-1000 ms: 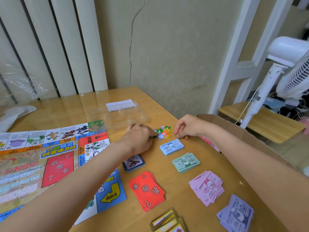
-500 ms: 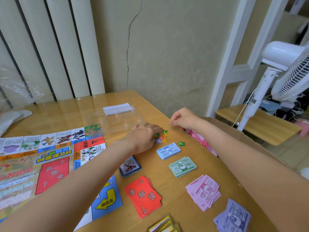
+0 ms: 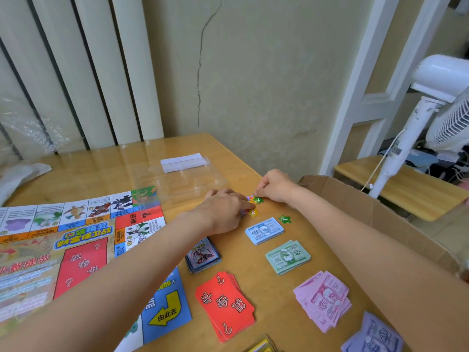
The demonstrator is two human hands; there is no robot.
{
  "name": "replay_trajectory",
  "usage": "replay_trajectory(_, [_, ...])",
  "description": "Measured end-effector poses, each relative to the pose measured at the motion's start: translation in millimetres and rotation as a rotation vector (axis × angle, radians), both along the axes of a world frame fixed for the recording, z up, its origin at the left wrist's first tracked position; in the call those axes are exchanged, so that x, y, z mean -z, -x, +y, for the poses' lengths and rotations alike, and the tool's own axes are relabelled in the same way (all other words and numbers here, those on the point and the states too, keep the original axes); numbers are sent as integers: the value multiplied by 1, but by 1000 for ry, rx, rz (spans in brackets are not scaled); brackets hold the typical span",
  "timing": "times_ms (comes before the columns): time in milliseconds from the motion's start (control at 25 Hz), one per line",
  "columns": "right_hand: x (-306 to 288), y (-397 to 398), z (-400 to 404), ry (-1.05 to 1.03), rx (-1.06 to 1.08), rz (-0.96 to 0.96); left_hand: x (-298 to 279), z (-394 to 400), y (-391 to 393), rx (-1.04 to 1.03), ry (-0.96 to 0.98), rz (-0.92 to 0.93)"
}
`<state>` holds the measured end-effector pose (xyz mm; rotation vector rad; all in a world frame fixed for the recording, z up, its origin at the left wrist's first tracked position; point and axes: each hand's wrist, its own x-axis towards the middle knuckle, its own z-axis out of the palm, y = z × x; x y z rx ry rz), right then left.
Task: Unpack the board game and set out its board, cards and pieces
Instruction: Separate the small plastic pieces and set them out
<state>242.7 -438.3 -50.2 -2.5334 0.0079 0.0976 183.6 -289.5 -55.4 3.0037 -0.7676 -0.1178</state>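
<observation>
Nearest me I see the red cards (image 3: pixel 224 305) and money stacks below my hands, the board (image 3: pixel 76 250) left of them, and farther out my left hand (image 3: pixel 223 212) curls over the star tokens (image 3: pixel 253 205) on the tabletop (image 3: pixel 253 270) while my right hand (image 3: pixel 275 185) pinches a green star (image 3: pixel 258 199).

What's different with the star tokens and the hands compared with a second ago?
One green star now lies apart from the star pile, beside the blue notes; earlier all the stars were heaped together. The right hand has returned to the pile and pinches another green star. The left hand stays at the pile's left edge. Board, card decks and money stacks have not moved.
</observation>
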Motion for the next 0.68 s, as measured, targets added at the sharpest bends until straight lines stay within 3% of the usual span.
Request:
replay_trajectory(160, [-2,7,-3,-102,-95,30,0,-3,2,-19,22,-1])
replay_trajectory(360, [0,7,-2,-292,-53,62,-2,-9,6,-59,-3,31])
replay_trajectory(680, [-6,11,-7,-402,-29,85,-2,-12,5,-89,-13,34])
